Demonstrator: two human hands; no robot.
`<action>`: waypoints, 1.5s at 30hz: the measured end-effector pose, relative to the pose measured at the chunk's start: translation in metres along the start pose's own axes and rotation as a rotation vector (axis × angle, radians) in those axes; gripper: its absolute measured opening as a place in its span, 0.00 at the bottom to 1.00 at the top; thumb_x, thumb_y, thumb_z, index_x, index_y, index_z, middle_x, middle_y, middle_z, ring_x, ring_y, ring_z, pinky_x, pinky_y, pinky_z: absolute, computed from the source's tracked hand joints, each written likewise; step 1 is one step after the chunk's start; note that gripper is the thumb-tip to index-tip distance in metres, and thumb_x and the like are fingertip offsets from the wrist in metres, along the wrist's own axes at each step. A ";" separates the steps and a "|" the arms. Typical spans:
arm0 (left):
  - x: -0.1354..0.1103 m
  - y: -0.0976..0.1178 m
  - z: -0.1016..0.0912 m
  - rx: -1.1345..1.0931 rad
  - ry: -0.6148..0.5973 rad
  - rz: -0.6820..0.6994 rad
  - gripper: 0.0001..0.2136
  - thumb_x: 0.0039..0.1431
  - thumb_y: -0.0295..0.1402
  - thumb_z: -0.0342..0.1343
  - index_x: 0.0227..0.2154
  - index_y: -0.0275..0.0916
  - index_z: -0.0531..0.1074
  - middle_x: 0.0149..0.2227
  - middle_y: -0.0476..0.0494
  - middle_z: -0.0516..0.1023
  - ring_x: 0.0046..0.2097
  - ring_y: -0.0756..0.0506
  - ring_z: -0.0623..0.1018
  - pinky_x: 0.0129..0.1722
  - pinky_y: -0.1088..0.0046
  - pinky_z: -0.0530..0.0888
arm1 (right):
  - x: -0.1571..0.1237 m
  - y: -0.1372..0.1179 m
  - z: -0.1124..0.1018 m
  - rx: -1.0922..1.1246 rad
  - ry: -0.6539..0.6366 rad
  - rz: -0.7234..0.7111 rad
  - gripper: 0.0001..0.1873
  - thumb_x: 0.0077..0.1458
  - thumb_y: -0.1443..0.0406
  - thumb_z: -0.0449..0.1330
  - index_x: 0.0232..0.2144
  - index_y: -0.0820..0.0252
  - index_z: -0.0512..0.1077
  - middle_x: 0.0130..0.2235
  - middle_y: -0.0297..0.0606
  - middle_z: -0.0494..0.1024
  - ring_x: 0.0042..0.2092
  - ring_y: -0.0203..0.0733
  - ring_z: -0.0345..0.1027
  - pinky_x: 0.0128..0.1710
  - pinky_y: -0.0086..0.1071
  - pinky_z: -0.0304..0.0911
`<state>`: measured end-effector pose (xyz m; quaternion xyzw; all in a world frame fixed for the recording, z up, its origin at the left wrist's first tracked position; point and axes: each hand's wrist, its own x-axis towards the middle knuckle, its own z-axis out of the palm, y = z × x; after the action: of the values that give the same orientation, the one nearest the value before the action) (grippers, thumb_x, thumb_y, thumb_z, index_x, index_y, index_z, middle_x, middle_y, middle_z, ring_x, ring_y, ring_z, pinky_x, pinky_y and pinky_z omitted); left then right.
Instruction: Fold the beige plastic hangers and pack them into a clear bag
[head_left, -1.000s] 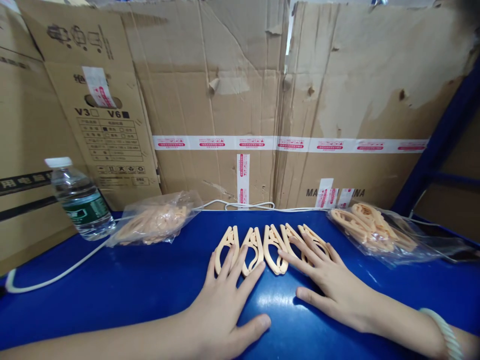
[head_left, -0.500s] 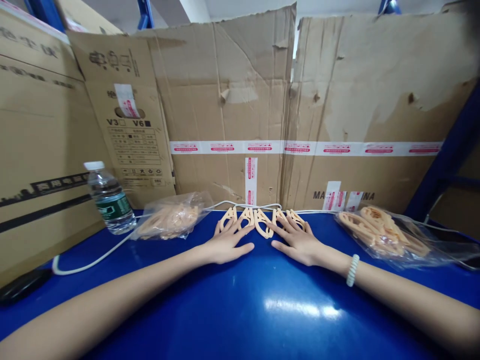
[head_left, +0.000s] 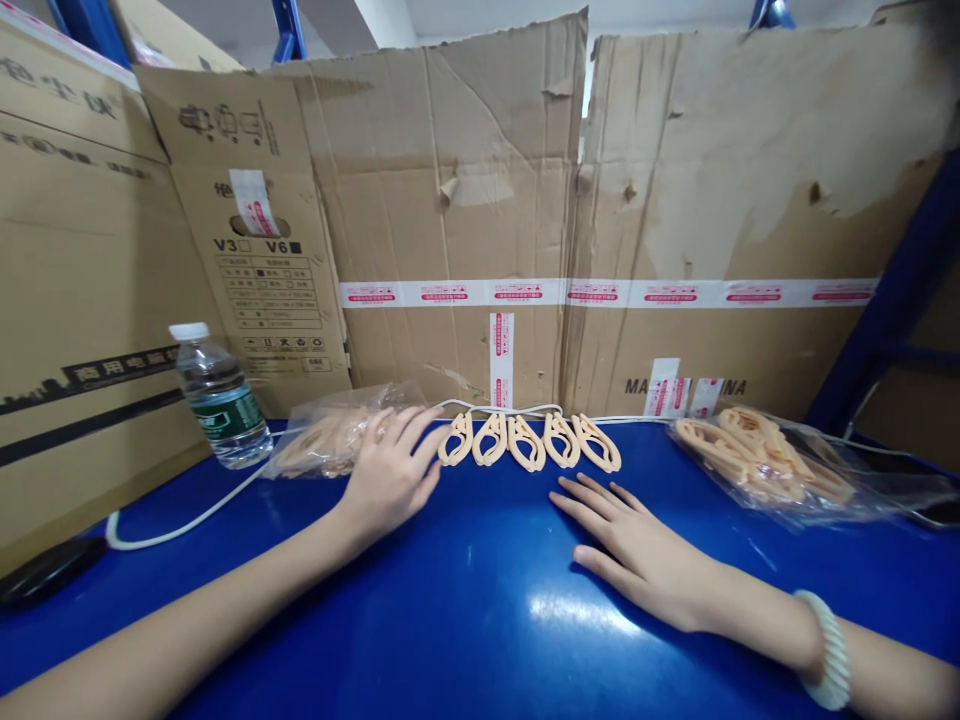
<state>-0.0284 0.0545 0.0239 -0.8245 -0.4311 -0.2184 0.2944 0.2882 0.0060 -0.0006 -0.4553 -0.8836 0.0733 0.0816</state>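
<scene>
Several folded cream plastic folding hangers point(head_left: 527, 446) lie side by side in a row at the back of the blue table. My left hand point(head_left: 391, 470) is just left of the row, fingers stretched out, partly in front of a clear bag of cream plastic pieces point(head_left: 321, 440); I cannot tell whether it touches the bag. My right hand point(head_left: 637, 545) is spread over the table in front of the row's right end, apart from the hangers and holding nothing. A pale bracelet point(head_left: 828, 655) circles the right wrist.
A second clear bag of cream hangers point(head_left: 757, 460) lies at the right. A water bottle point(head_left: 221, 400) stands at the left by a white cable point(head_left: 180, 535) and a black object point(head_left: 52, 570). Cardboard sheets point(head_left: 457, 220) wall off the back of the blue table point(head_left: 480, 640).
Both hands have come off the hangers. My left hand has moved left toward the bag, and my right hand has drawn back toward me and right. The row now shows fully.
</scene>
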 end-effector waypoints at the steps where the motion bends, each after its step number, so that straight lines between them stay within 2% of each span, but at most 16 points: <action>1: 0.000 -0.005 0.003 0.021 0.007 -0.039 0.18 0.62 0.31 0.49 0.55 0.39 0.68 0.61 0.34 0.69 0.61 0.32 0.67 0.61 0.45 0.57 | -0.001 -0.001 -0.001 0.010 0.000 0.001 0.35 0.65 0.45 0.43 0.67 0.54 0.53 0.69 0.45 0.53 0.68 0.61 0.43 0.63 0.62 0.43; 4: -0.001 -0.013 0.008 0.051 0.008 -0.121 0.19 0.61 0.32 0.49 0.56 0.39 0.65 0.59 0.32 0.70 0.59 0.32 0.68 0.58 0.47 0.61 | 0.000 -0.001 -0.002 0.009 0.009 0.000 0.35 0.64 0.45 0.44 0.66 0.55 0.55 0.68 0.47 0.54 0.68 0.60 0.44 0.64 0.61 0.43; 9: -0.002 -0.023 0.013 0.061 0.044 -0.162 0.18 0.62 0.31 0.48 0.55 0.37 0.65 0.53 0.31 0.74 0.53 0.32 0.72 0.48 0.52 0.68 | 0.002 0.000 -0.002 0.007 -0.010 0.011 0.36 0.64 0.44 0.43 0.67 0.56 0.54 0.69 0.46 0.52 0.69 0.59 0.42 0.65 0.60 0.42; 14: -0.004 -0.028 0.019 0.000 0.147 -0.095 0.10 0.64 0.26 0.47 0.44 0.37 0.71 0.40 0.37 0.82 0.42 0.37 0.78 0.40 0.58 0.68 | 0.001 0.002 0.001 0.007 -0.012 0.008 0.36 0.65 0.46 0.44 0.67 0.57 0.54 0.69 0.46 0.53 0.69 0.59 0.42 0.64 0.61 0.42; 17: -0.005 -0.008 0.011 -0.082 0.195 0.039 0.09 0.65 0.24 0.47 0.38 0.39 0.73 0.37 0.44 0.82 0.39 0.43 0.79 0.40 0.63 0.69 | 0.002 0.005 0.003 0.018 0.067 -0.008 0.33 0.65 0.48 0.47 0.64 0.59 0.59 0.67 0.48 0.58 0.67 0.58 0.49 0.64 0.58 0.48; 20: -0.007 0.023 -0.004 -0.333 0.324 0.348 0.10 0.66 0.21 0.47 0.39 0.38 0.72 0.34 0.46 0.82 0.36 0.47 0.79 0.43 0.64 0.69 | 0.001 0.007 0.005 0.104 0.256 -0.028 0.28 0.65 0.53 0.49 0.62 0.61 0.61 0.64 0.49 0.63 0.64 0.53 0.56 0.62 0.51 0.54; 23: -0.011 0.048 -0.014 -0.503 0.268 0.588 0.12 0.69 0.23 0.43 0.39 0.37 0.72 0.34 0.44 0.82 0.36 0.47 0.78 0.45 0.63 0.70 | 0.000 0.007 0.006 0.266 0.426 -0.005 0.26 0.65 0.54 0.49 0.61 0.58 0.59 0.60 0.47 0.68 0.59 0.51 0.62 0.59 0.49 0.60; 26: -0.014 0.057 -0.015 -0.618 0.194 0.689 0.12 0.69 0.24 0.43 0.37 0.36 0.73 0.34 0.43 0.82 0.36 0.46 0.77 0.45 0.63 0.72 | -0.001 0.004 0.006 0.446 0.448 0.051 0.25 0.64 0.53 0.50 0.59 0.56 0.61 0.53 0.46 0.73 0.49 0.49 0.70 0.49 0.47 0.67; 28: -0.015 0.059 -0.014 -0.672 0.142 0.700 0.10 0.68 0.24 0.46 0.36 0.37 0.73 0.36 0.43 0.82 0.37 0.45 0.77 0.44 0.63 0.73 | -0.001 0.001 0.007 0.531 0.417 0.087 0.24 0.63 0.53 0.52 0.58 0.56 0.61 0.51 0.45 0.73 0.44 0.46 0.71 0.43 0.44 0.69; 31: -0.016 0.061 -0.016 -0.766 0.072 0.686 0.08 0.64 0.22 0.49 0.38 0.37 0.72 0.39 0.41 0.82 0.40 0.43 0.76 0.43 0.63 0.73 | 0.000 -0.003 0.009 0.554 0.393 0.101 0.27 0.59 0.55 0.58 0.57 0.55 0.61 0.51 0.44 0.72 0.42 0.44 0.69 0.39 0.40 0.68; 33: -0.017 0.063 -0.020 -0.846 0.035 0.664 0.07 0.62 0.26 0.51 0.40 0.36 0.72 0.40 0.38 0.81 0.41 0.41 0.76 0.43 0.62 0.73 | 0.002 -0.004 0.011 0.550 0.397 0.107 0.29 0.56 0.56 0.61 0.57 0.55 0.61 0.49 0.42 0.72 0.39 0.42 0.68 0.37 0.38 0.67; 36: -0.019 0.062 -0.024 -0.990 0.012 0.588 0.11 0.60 0.35 0.53 0.43 0.37 0.72 0.42 0.36 0.78 0.43 0.39 0.74 0.45 0.58 0.74 | 0.003 -0.006 0.013 0.593 0.387 0.135 0.28 0.55 0.58 0.61 0.56 0.54 0.60 0.42 0.37 0.72 0.31 0.37 0.65 0.31 0.35 0.65; 38: -0.021 0.060 -0.024 -1.060 0.027 0.510 0.11 0.58 0.35 0.53 0.42 0.38 0.73 0.44 0.37 0.76 0.46 0.39 0.73 0.49 0.56 0.72 | 0.005 -0.007 0.015 0.600 0.390 0.142 0.27 0.55 0.60 0.60 0.56 0.54 0.60 0.39 0.35 0.71 0.29 0.36 0.63 0.29 0.34 0.64; 42: -0.024 0.057 -0.019 -1.014 -0.001 0.366 0.14 0.58 0.31 0.54 0.47 0.42 0.72 0.54 0.38 0.70 0.55 0.36 0.67 0.58 0.49 0.64 | 0.007 -0.011 0.017 0.535 0.408 0.105 0.23 0.53 0.67 0.57 0.53 0.56 0.61 0.35 0.33 0.69 0.28 0.35 0.62 0.28 0.31 0.62; 45: -0.025 0.057 -0.015 -0.907 -0.161 0.347 0.21 0.59 0.37 0.55 0.56 0.44 0.67 0.64 0.37 0.59 0.64 0.31 0.57 0.62 0.43 0.57 | 0.003 -0.015 0.013 0.454 0.390 0.041 0.23 0.48 0.74 0.53 0.48 0.57 0.64 0.31 0.32 0.68 0.27 0.35 0.61 0.26 0.30 0.59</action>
<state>0.0044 0.0036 0.0024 -0.9435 -0.1701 -0.2676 -0.0963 0.2712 -0.0008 -0.0100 -0.4488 -0.8028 0.1816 0.3480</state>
